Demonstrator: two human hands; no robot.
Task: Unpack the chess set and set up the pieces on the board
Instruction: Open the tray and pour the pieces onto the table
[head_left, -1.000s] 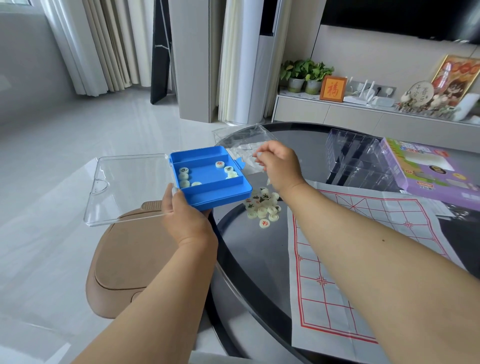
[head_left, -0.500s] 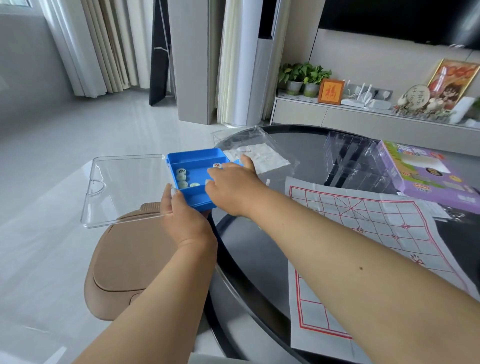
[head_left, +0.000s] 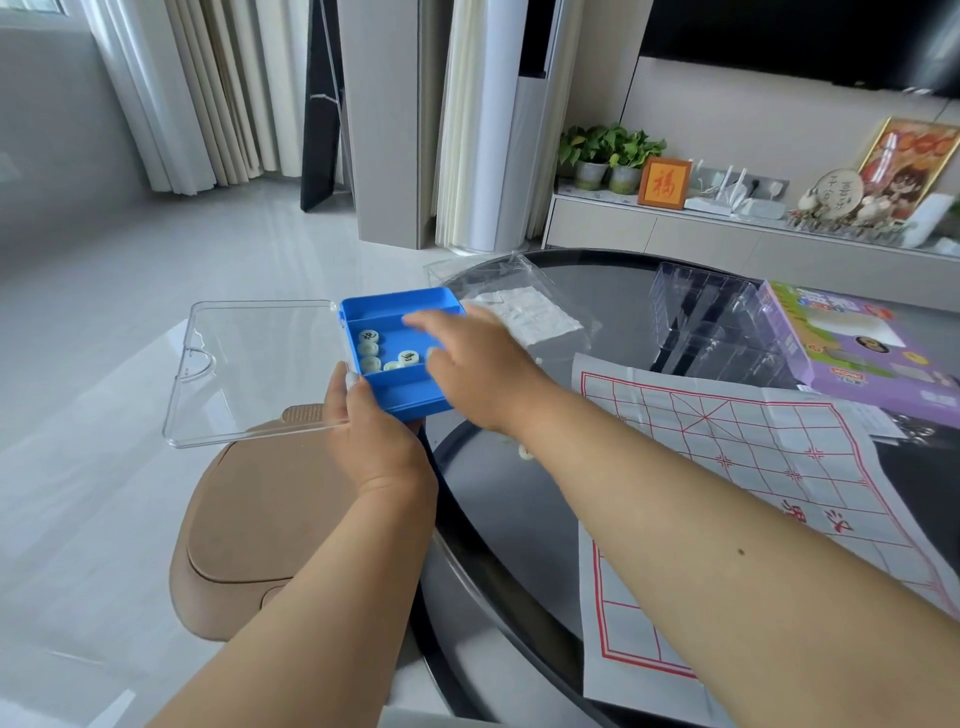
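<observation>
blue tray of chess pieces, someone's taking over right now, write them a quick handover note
Left hand grips the near edge of the blue tray, its clear lid hinged open to the left.
Right hand reaches into the tray with fingers extended; no piece visibly held.
About five pieces lie in the tray's middle compartment.
Paper board is unfolded on the glass table, no pieces on it.
Left: empty the tray, then set every piece on the board.

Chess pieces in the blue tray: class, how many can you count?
5 pieces show: three stacked along the tray's left wall, two along the near divider. The right hand may hide more.
</observation>
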